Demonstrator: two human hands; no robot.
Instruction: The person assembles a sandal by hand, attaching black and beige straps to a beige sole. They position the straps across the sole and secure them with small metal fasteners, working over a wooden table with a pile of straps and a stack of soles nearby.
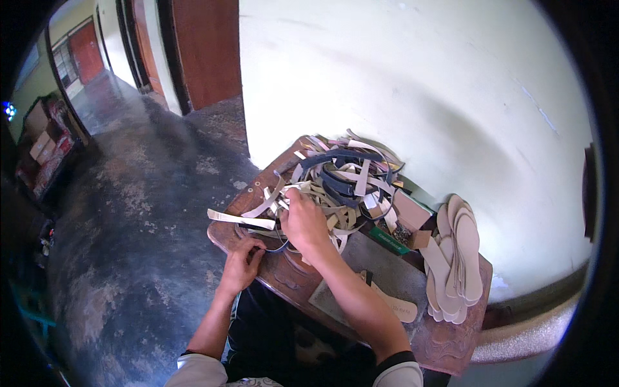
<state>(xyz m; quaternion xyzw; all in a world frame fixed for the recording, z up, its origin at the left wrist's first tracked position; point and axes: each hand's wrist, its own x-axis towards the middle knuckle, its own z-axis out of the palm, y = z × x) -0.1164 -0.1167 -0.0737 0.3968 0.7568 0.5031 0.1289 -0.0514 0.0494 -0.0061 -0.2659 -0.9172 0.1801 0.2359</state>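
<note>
My right hand (303,221) reaches into a heap of straps (345,169), its fingers closed among pale strips; what they hold is hidden. Close to the table's near left edge, my left hand (241,263) is closed, its thumb and fingertips together at the end of a thin dark strap (278,248). A cream strip (238,218) lies above that hand and sticks out past the table edge. The heap mixes white, tan and dark blue straps, many looped and tangled. Right of my forearm, a tan sole (398,307) with a dark strap piece lies on a grey board (340,288).
On the right of the carved wooden table (445,345) stands a stack of tan soles (461,248). An open green-and-brown carton (401,230) of small dark pieces sits beside the heap. A white wall (412,84) rises behind. The worn floor (155,213) stretches left.
</note>
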